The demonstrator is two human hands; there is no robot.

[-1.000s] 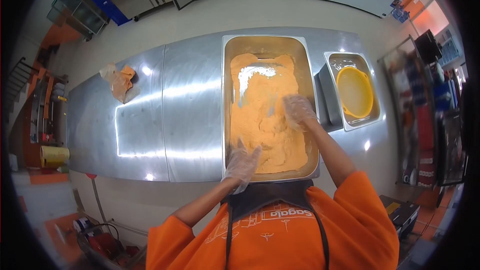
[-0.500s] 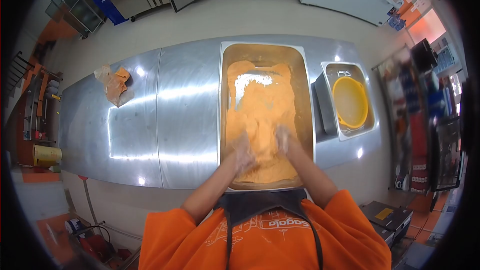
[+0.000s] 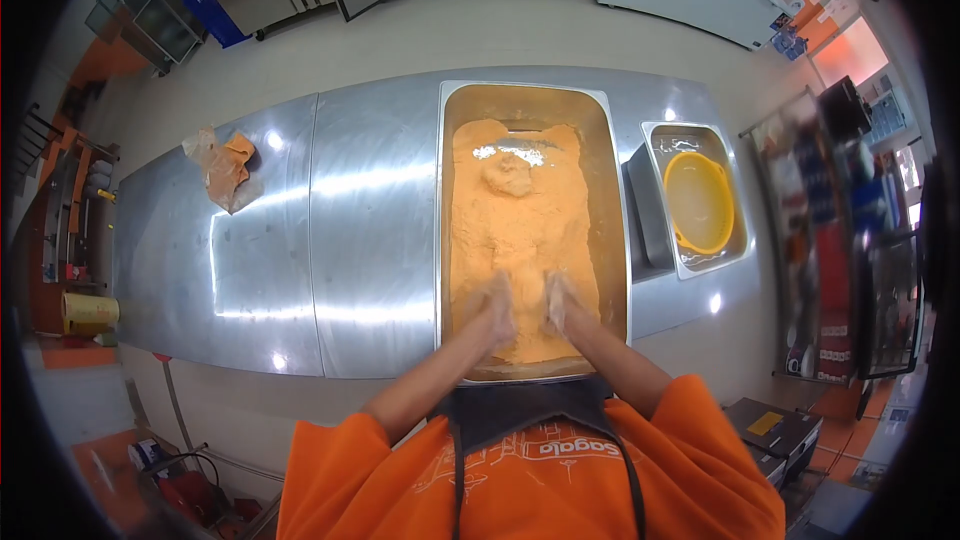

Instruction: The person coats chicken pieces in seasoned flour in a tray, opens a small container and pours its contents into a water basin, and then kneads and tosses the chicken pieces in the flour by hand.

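Your left hand (image 3: 497, 312) and right hand (image 3: 557, 304), too blurred to tell open from closed, touch orange powder (image 3: 550, 215) in the steel pan (image 3: 606, 190) on the bench (image 3: 380, 250), where a brisk sweep could fling some out.

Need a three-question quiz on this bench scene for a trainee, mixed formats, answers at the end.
1. Multiple choice. What colour is the round strainer in the small steel pan?
a) blue
b) yellow
c) red

2. True or false. The plastic bag lies between the small steel pan and the large steel pan.

3. Fill in the missing word. The left hand and right hand are both inside the rim of the ____ steel pan, at the powder.

Key: 1. b; 2. false; 3. large
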